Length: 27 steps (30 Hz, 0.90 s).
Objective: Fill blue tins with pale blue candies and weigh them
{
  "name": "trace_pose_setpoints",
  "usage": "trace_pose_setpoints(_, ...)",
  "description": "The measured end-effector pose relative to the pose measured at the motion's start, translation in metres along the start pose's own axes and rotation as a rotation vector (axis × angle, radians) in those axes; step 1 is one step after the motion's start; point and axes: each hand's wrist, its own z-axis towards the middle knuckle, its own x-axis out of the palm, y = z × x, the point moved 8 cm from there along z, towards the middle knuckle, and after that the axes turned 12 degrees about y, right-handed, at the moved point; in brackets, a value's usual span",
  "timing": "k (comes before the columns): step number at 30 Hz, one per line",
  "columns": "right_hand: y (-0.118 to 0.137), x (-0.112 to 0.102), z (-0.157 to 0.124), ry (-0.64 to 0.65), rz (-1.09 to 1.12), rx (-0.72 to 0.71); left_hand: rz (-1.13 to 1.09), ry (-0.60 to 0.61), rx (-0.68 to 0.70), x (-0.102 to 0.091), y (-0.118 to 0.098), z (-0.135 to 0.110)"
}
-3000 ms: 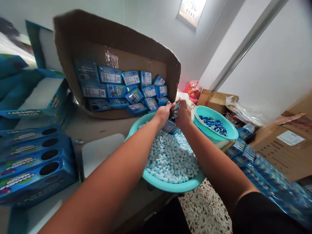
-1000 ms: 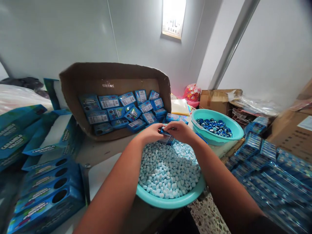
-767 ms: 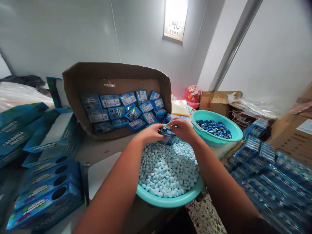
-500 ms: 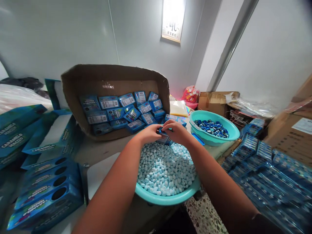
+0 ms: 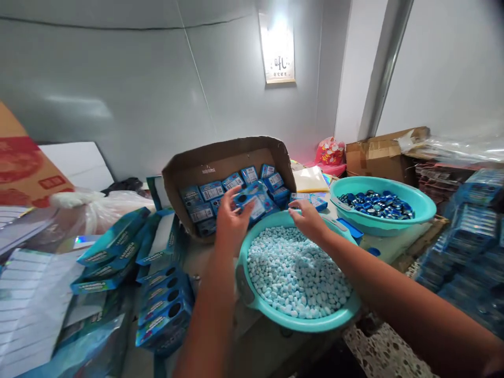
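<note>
My left hand (image 5: 229,220) is lifted over the near edge of a tipped cardboard box (image 5: 220,157) and grips a small blue candy box (image 5: 251,202). Several more small blue boxes (image 5: 212,191) lie inside the cardboard box. My right hand (image 5: 309,220) hovers at the far rim of a turquoise basin (image 5: 293,321) full of pale blue and white candies (image 5: 295,273); its fingers are curled and seem to hold nothing.
A second turquoise basin (image 5: 417,210) with dark blue pieces (image 5: 376,203) stands at the right. Blue display cartons (image 5: 165,304) pile up at the left. Stacks of blue packs (image 5: 468,236) line the right side, with cardboard boxes (image 5: 384,152) behind.
Both hands were together on the small box over the basin. Now my left hand has carried it left toward the cardboard box and my right hand has let go. The view swung left.
</note>
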Motion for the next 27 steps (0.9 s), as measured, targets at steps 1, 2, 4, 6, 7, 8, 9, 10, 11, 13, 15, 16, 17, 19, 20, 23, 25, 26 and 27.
trace_pose_setpoints(1, 0.003, 0.011, -0.003, 0.085, -0.003, -0.017, 0.024, -0.084, 0.007, -0.022, -0.005, -0.014)
trace_pose_setpoints(2, 0.009, 0.022, -0.006, 0.177, -0.012, -0.045, 0.047, -0.143, -0.018, -0.042, -0.007, -0.028)
trace_pose_setpoints(4, 0.026, 0.044, -0.01, 0.355, -0.063, -0.116, 0.103, -0.232, -0.084, -0.072, -0.004, -0.057)
trace_pose_setpoints(6, 0.045, 0.062, -0.008, 0.483, -0.161, -0.157, 0.184, -0.236, -0.174, -0.087, 0.008, -0.082)
trace_pose_setpoints(7, 0.053, 0.069, -0.004, 0.522, -0.207, -0.161, 0.222, -0.212, -0.222, -0.088, 0.017, -0.092)
trace_pose_setpoints(8, 0.06, 0.076, 0.002, 0.549, -0.239, -0.156, 0.247, -0.172, -0.27, -0.087, 0.027, -0.1)
trace_pose_setpoints(9, 0.067, 0.082, 0.008, 0.576, -0.262, -0.153, 0.257, -0.124, -0.321, -0.084, 0.038, -0.107)
trace_pose_setpoints(10, 0.072, 0.088, 0.013, 0.602, -0.275, -0.16, 0.261, -0.067, -0.375, -0.08, 0.049, -0.113)
trace_pose_setpoints(11, 0.076, 0.094, 0.016, 0.626, -0.281, -0.175, 0.261, -0.004, -0.428, -0.075, 0.06, -0.118)
trace_pose_setpoints(13, 0.08, 0.102, 0.017, 0.664, -0.303, -0.211, 0.243, 0.131, -0.5, -0.067, 0.075, -0.127)
trace_pose_setpoints(15, 0.08, 0.106, 0.009, 0.697, -0.336, -0.268, 0.239, 0.221, -0.512, -0.064, 0.079, -0.134)
trace_pose_setpoints(16, 0.08, 0.107, 0.003, 0.722, -0.349, -0.298, 0.253, 0.229, -0.5, -0.066, 0.078, -0.137)
trace_pose_setpoints(17, 0.08, 0.107, -0.002, 0.751, -0.358, -0.322, 0.284, 0.205, -0.484, -0.07, 0.074, -0.138)
trace_pose_setpoints(19, 0.079, 0.107, -0.011, 0.82, -0.36, -0.33, 0.408, 0.106, -0.443, -0.082, 0.06, -0.134)
trace_pose_setpoints(20, 0.077, 0.106, -0.013, 0.857, -0.36, -0.311, 0.5, 0.06, -0.421, -0.086, 0.051, -0.128)
trace_pose_setpoints(23, 0.077, 0.103, -0.013, 0.935, -0.377, -0.263, 0.907, 0.172, -0.492, -0.081, 0.042, -0.084)
trace_pose_setpoints(25, 0.079, 0.1, -0.011, 0.948, -0.393, -0.251, 1.095, 0.421, -0.635, -0.067, 0.059, -0.043)
trace_pose_setpoints(26, 0.079, 0.099, -0.011, 0.956, -0.406, -0.238, 1.098, 0.485, -0.656, -0.061, 0.068, -0.021)
trace_pose_setpoints(27, 0.077, 0.098, -0.011, 0.974, -0.426, -0.214, 1.108, 0.544, -0.664, -0.056, 0.078, 0.0)
